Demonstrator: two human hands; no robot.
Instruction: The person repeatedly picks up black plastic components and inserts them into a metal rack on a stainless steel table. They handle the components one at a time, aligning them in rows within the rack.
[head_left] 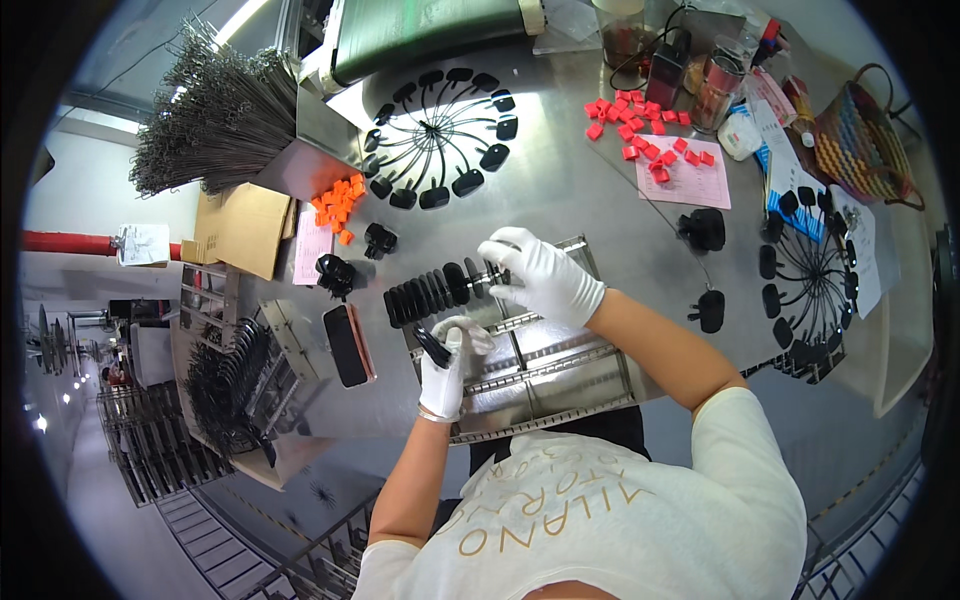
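Observation:
A slotted metal rack [545, 357] lies on the bench before me, with a row of black oval pieces [425, 297] standing on edge along its far left part. My right hand [550, 275], in a white glove, reaches over the rack; its thumb and fingers close around the near-right end of that row, at a black piece. My left hand [445, 372], also gloved, is closed at the rack's left side on a flat black oval piece [432, 345]. The fingers partly hide how each piece is gripped.
Orange clips [340, 205] and red clips [640, 125] lie in piles. Black-ended wire wheels rest at the far bench [433, 130] and the right [815, 280]. A phone [347, 344] is left of the rack. Bundled wires [215, 120] stand far left; a woven basket [865, 145] far right.

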